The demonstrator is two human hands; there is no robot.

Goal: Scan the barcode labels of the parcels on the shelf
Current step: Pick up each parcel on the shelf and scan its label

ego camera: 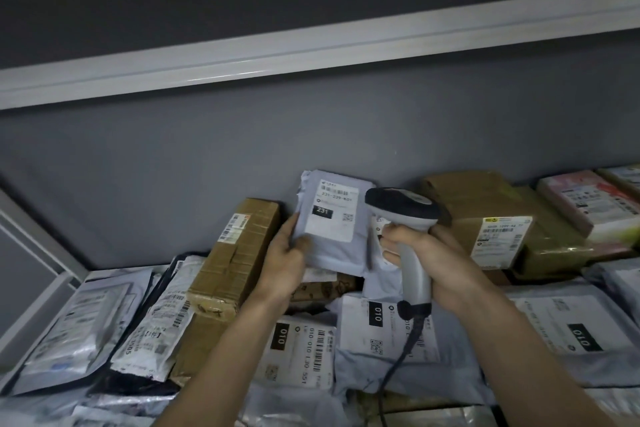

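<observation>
My left hand (285, 258) grips the lower left edge of a grey mailer parcel (341, 248) and holds it upright against the back wall. Its white barcode label (333, 211), marked 231, faces me. My right hand (429, 258) holds the handle of a grey handheld scanner (403, 210), whose dark head sits just right of the label. The scanner's coiled cable (398, 364) hangs down over the parcels below.
The shelf is packed with parcels: a long brown box (235, 253) to the left, a taped brown parcel (498, 229) to the right, grey mailers marked 010 (384, 333) in front. A white shelf rail (311, 48) runs above, against a dark grey wall.
</observation>
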